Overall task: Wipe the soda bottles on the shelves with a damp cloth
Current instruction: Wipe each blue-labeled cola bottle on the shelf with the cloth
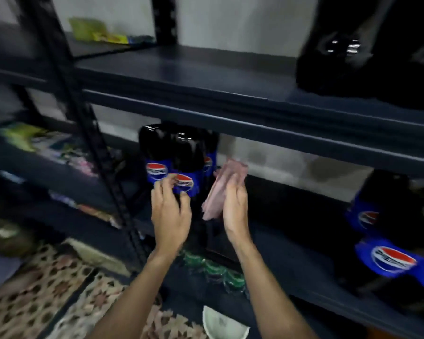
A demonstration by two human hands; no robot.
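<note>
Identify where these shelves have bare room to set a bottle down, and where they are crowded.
Upper shelf: bare from the post to the dark bottles at right. Middle shelf: bare between the left Pepsi cluster and the right Pepsi bottles. Crowded: the left bay's snack packets.

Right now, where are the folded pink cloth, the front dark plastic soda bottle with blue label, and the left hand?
folded pink cloth [219,192]: head view, middle of its folds.
dark plastic soda bottle [184,183]: head view, round logo on its label.
left hand [170,212]: head view, back of the hand.
</note>
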